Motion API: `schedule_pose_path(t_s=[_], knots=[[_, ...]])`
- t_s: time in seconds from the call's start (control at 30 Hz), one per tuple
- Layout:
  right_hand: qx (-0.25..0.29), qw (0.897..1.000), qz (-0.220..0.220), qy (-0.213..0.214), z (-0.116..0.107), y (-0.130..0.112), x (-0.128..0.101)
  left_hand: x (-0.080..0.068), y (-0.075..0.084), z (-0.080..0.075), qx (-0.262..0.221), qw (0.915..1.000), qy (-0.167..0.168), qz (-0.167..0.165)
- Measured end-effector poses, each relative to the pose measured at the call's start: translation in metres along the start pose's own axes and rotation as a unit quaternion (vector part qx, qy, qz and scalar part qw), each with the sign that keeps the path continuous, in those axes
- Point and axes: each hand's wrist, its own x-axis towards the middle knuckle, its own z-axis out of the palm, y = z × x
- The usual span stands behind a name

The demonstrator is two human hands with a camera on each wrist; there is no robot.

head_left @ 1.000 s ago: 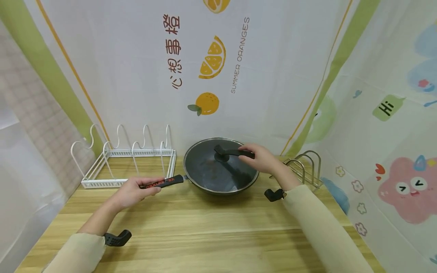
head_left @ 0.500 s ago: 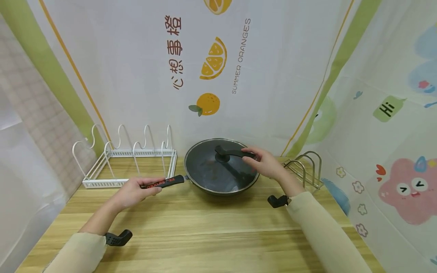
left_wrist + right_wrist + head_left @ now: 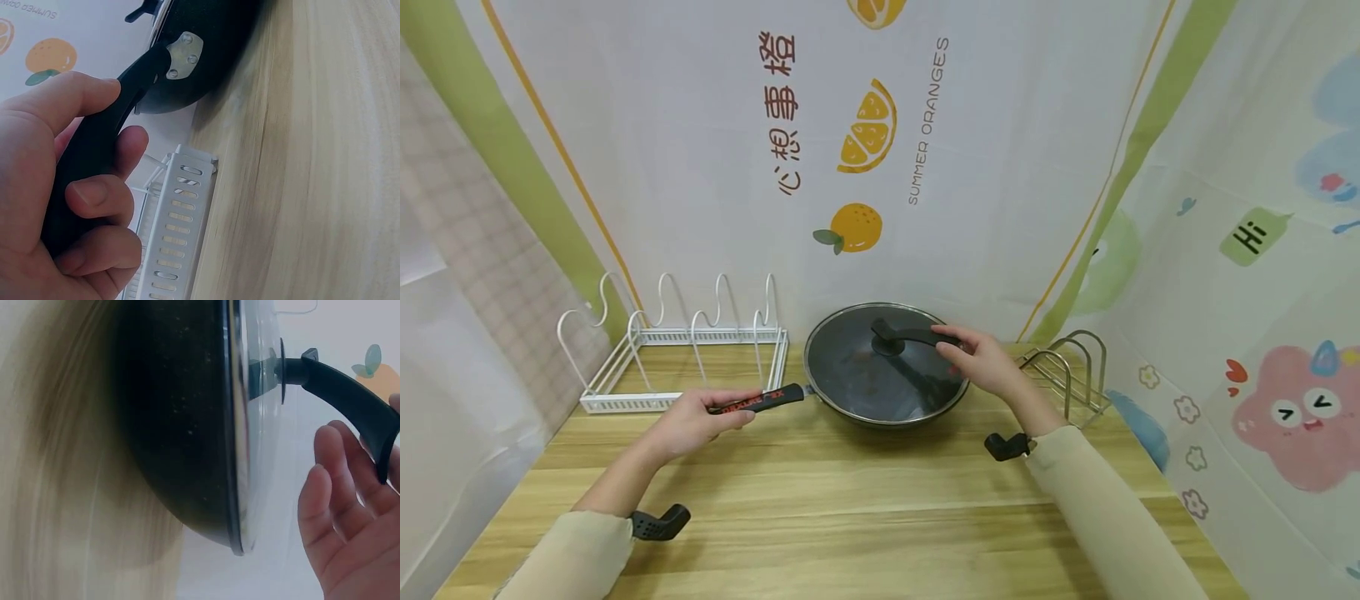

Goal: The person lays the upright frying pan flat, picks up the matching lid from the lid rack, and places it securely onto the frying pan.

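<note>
A dark wok (image 3: 169, 425) stands on the table with a glass lid (image 3: 857, 375) over it. My left hand (image 3: 696, 423) grips the wok's black handle (image 3: 767, 402), which bears red lettering; in the left wrist view the fingers curl round this handle (image 3: 94, 144). At the lid's right side, my right hand (image 3: 985, 360) holds the end of the curved black lid handle (image 3: 917, 335) lightly. Its lower fingers (image 3: 334, 494) are loosely bent beside the handle tip in the right wrist view, and the thumb is mostly cut off by the frame edge.
A white wire rack (image 3: 625, 403) with several upright loops stands left of the wok, just behind my left hand. A metal rack (image 3: 1086, 387) sits to the right, partly behind my right forearm. A printed curtain (image 3: 1000, 167) hangs close behind the wooden table (image 3: 850, 517).
My right hand has shifted slightly right, toward the end of the lid handle. The wok, the lid and my left hand stay in place.
</note>
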Motion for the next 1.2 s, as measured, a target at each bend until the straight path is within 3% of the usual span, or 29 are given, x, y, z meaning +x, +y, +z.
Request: schedule_pose_path(t_s=[0.43, 1.2], knots=[[0.074, 0.996, -0.024, 0.049, 0.013, 0.012, 0.005, 0.0, 0.001, 0.0, -0.003, 1.0, -0.004, -0.005], [0.095, 0.992, -0.034, 0.082, 0.024, 0.013, 0.003, 0.0, 0.0, 0.001, -0.001, 0.9999, -0.003, -0.015]])
